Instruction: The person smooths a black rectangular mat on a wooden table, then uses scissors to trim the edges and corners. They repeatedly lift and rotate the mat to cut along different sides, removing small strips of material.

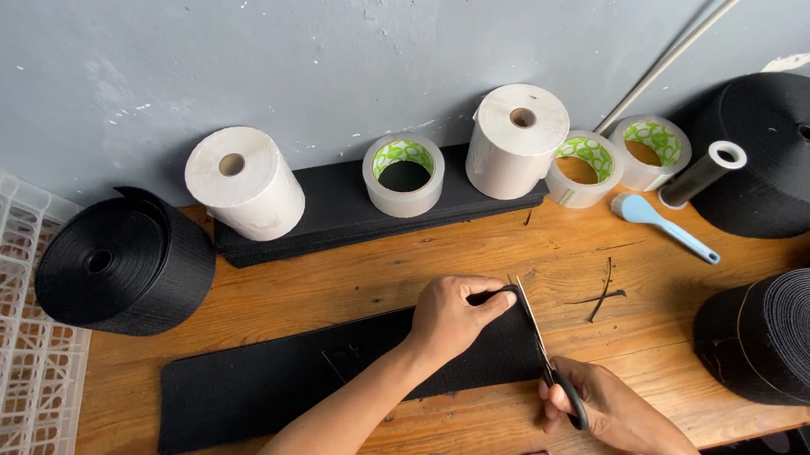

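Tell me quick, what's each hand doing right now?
Left hand: closed, pinching the end of the black strip.
Right hand: closed on the scissors, blades at the strip's end.

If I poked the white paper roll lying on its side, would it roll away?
Probably. The white paper roll lies on its round side on the wooden table, so a push could roll it. It leans against the black strip stack, which might stop it. It looks fairly light.
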